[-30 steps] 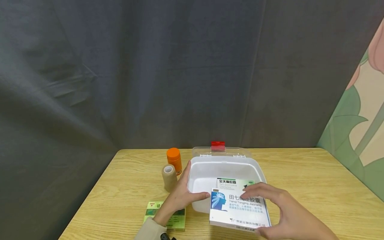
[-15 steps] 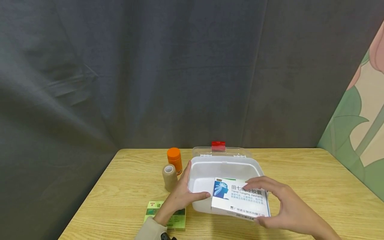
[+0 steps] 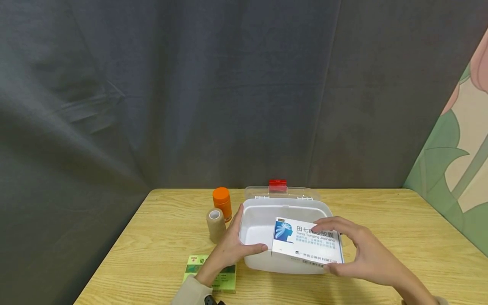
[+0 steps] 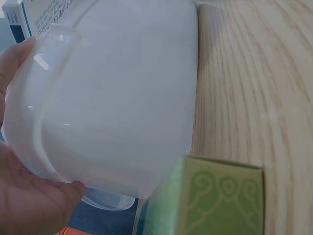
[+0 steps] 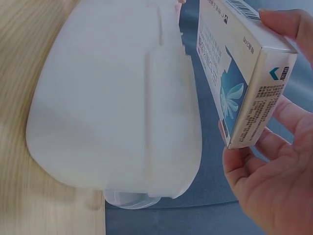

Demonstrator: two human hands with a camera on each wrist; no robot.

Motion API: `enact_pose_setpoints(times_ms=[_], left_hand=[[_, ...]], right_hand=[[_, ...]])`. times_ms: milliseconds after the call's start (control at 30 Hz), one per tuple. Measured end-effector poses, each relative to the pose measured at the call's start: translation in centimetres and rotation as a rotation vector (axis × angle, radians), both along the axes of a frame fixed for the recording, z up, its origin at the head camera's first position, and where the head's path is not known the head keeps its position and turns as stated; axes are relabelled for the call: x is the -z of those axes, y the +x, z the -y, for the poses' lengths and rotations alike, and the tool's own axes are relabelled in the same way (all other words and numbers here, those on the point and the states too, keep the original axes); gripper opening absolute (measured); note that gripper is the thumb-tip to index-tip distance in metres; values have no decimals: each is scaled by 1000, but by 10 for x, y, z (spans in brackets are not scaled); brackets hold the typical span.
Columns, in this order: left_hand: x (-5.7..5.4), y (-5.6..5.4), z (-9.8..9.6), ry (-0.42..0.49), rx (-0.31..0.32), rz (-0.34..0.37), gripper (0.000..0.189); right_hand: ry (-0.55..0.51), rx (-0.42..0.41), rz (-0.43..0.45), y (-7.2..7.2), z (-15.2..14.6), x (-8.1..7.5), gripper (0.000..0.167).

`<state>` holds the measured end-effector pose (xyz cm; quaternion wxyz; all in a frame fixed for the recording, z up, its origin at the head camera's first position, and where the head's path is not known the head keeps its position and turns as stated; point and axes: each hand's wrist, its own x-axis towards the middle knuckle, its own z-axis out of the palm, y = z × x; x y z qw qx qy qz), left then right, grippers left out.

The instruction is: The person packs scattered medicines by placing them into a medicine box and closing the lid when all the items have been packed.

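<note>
My left hand (image 3: 230, 250) holds the near left corner of a white plastic storage box (image 3: 289, 264), its thumb along the front rim and its fingers against the left side. In the left wrist view the thumb and a fingertip meet the box's smooth wall (image 4: 117, 98). My right hand (image 3: 367, 254) grips a white and blue medicine box (image 3: 309, 243) by its right end, thumb below and fingers above. Tilted, the medicine box hangs over the storage box's front right opening and hides part of the inside. In the right wrist view its printed end (image 5: 266, 93) faces the camera.
A clear lid with a red clasp (image 3: 277, 184) lies folded back behind the storage box. Left of the box stand a tan bandage roll (image 3: 216, 226) and an orange-capped bottle (image 3: 222, 201). A green medicine box (image 3: 226, 281) lies under the left forearm on the wooden table (image 3: 133, 262).
My right hand has moved the medicine box up and away from me over the storage box, hiding another box that showed inside earlier. The left hand has stayed in place.
</note>
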<state>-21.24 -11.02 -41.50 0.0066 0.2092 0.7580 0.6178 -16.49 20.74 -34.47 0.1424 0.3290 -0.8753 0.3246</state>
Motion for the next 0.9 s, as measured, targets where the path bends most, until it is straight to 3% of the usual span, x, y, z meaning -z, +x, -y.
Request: enact_pose_setpoints(times_ms=[400,900], left_hand=[[-1,0,-1,46,24,22,117],[-2,1,1,-18,-8,16,117]], right_hand=[[-20,1,-3,-7,-5,3,66],[-52,-45,-8,-25,-10,6,61]])
